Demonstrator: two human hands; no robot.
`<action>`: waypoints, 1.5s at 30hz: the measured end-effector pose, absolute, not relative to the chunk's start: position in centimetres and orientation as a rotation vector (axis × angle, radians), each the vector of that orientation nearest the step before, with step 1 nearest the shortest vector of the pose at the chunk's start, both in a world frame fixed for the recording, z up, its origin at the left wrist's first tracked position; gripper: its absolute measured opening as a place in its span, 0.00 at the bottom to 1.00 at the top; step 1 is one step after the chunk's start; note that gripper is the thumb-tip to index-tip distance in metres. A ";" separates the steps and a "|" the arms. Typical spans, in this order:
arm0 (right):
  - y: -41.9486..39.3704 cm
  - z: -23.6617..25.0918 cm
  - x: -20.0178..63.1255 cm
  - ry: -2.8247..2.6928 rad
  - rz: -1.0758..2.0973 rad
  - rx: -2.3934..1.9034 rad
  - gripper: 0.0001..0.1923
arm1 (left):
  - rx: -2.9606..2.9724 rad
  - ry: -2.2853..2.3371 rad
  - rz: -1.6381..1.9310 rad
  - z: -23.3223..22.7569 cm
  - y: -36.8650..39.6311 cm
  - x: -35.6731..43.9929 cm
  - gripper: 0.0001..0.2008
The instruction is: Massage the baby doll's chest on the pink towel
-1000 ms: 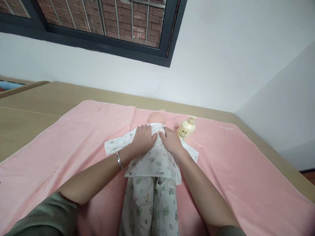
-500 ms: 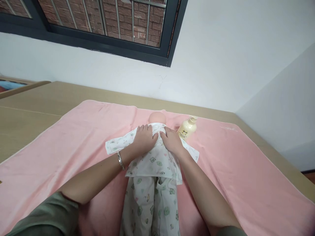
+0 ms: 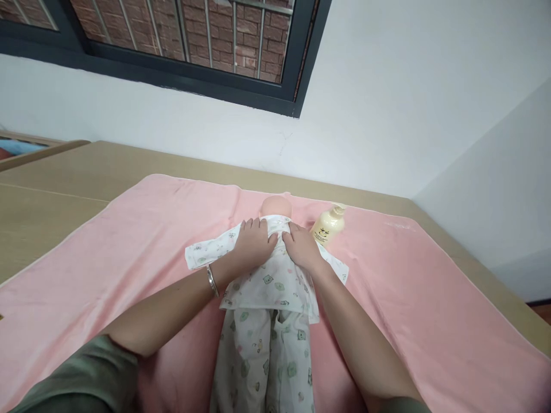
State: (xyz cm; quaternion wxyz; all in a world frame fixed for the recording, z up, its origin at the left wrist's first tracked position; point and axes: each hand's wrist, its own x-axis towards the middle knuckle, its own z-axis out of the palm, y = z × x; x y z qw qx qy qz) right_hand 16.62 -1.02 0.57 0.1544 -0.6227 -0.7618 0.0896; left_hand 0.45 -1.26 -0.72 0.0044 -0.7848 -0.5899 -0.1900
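A plain white wall (image 3: 387,103) climbs behind everything, with a dark-framed window (image 3: 181,77) at the upper left of the frame giving onto barred brickwork. Below it runs a pale wooden bench (image 3: 55,212), mostly covered by a soft pink cloth blanket (image 3: 142,218) lying in shallow folds.

Down the middle of the frame, on the blanket, lies a baby doll (image 3: 272,287) with a smooth, round, pinkish head (image 3: 276,206) towards the wall. It wears a white printed shirt (image 3: 253,295), its sleeves spread out to both sides, over matching white printed trousers (image 3: 253,355) that run out at the bottom edge.

From where I stand, the person's left hand (image 3: 255,242), a silver bracelet (image 3: 212,280) at its wrist, rests palm down on the doll's chest, fingers extended and close together. The right hand (image 3: 301,245) lies opposite, likewise unclenched, its fingers by the shoulder. The thumbs point towards each other, a little apart; neither hand appears to be gripping, though the palms' undersides are hidden. Just right of the right hand stands a cream-coloured pump bottle (image 3: 330,222), tilted in this view.

I'd judge the doll light, its shirt thin and limp, likely to slide over the body, and the bare head firm and rather slippery. The surest hold would be around the trunk beneath the arms, rather than by loose cloth.
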 end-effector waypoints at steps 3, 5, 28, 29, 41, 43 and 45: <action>-1.0 0.6 16.7 -2.194 0.262 -1.790 0.22 | -2.451 -1.857 -0.589 -0.8 -1.2 0.5 0.18; -1.0 0.5 16.7 -2.191 0.263 -1.798 0.22 | -2.444 -1.862 -0.594 -0.9 -1.2 0.5 0.18; -1.0 0.7 16.7 -2.140 0.301 -1.790 0.21 | -2.463 -1.840 -0.586 -0.7 -1.6 0.4 0.18; -0.9 0.7 16.7 -2.142 0.315 -1.788 0.20 | -2.455 -1.814 -0.571 -0.8 -1.9 0.5 0.19; -1.7 1.4 16.0 -2.194 0.288 -1.831 0.22 | -2.561 -1.822 -0.517 -0.1 -1.7 0.1 0.19; -2.8 1.8 15.0 -2.231 0.216 -1.863 0.25 | -2.620 -1.857 -0.519 0.4 -1.0 -0.3 0.16; -3.9 2.0 14.0 -2.252 0.170 -1.877 0.28 | -2.644 -1.862 -0.533 0.6 -0.7 -0.4 0.14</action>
